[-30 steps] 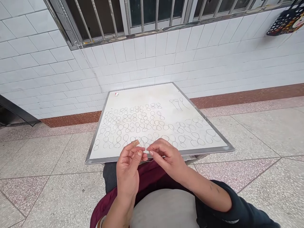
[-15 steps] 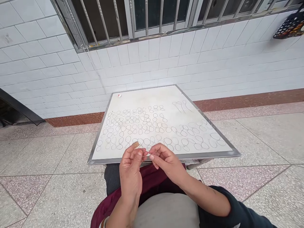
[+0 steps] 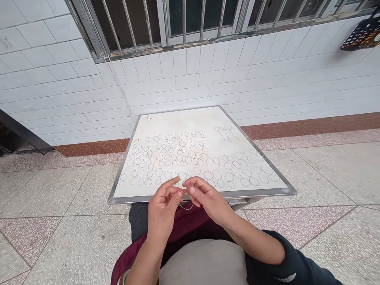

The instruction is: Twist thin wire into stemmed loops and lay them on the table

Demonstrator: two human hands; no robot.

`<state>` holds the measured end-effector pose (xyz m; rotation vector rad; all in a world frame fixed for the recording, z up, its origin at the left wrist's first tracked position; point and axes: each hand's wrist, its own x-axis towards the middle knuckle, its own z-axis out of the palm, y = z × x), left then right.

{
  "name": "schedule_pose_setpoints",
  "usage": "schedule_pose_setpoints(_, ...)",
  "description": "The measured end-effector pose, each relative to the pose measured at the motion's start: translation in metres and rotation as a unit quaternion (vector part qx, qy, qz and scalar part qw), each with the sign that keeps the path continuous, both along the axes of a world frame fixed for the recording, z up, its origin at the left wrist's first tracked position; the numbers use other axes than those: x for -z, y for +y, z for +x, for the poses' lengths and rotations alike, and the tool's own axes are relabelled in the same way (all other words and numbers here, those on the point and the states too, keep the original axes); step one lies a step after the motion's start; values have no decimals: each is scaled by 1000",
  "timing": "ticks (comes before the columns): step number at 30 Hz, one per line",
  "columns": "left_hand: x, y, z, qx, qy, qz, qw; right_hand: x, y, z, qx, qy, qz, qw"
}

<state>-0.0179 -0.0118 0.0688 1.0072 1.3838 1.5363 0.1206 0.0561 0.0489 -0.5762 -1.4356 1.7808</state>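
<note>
In the head view, my left hand (image 3: 163, 208) and my right hand (image 3: 208, 200) meet over the near edge of a white board (image 3: 178, 120). Both hands pinch a thin pale loop of wire or cord (image 3: 186, 208), part of which sags below the fingertips. The exact material is too fine to tell. A tan wrap (image 3: 177, 179) covers one fingertip of my left hand. Beyond the hands, rows of thin figure-eight loops (image 3: 230, 180) lie on the board. Several longer strands with looped ends (image 3: 224, 132) lie at its far right.
A grey metal rim (image 3: 267, 192) borders the board. A small red-and-white object (image 3: 149, 118) sits in its far left corner. Behind stands a white tiled wall (image 3: 190, 85) with a barred window (image 3: 202, 21). At upper right hangs a dark patterned bag (image 3: 360, 35).
My hands have drawn closer together, with the fingertips now touching or nearly so. A curve of the thin loop now hangs below them. The view has shifted slightly.
</note>
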Motion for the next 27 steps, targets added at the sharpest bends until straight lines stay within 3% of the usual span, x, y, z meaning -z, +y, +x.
schedule_pose_setpoints(3,-4,-1,-4,26,30,-18,999,1,3,0,6,6,-30,1000)
schedule_pose_setpoints(8,0,0,0,41,-36,9,999,3,3,-6,51,70,-105,991)
schedule_pose_setpoints(13,9,0,6,2,-77,13,997,1,-1,-8,39,86,-174,980)
schedule_pose_setpoints(20,11,2,6,-19,-86,25,996,1,-4,-11,35,99,-220,970)
schedule_pose_setpoints(27,13,2,5,-34,-86,22,995,4,-4,-11,24,96,-219,971)
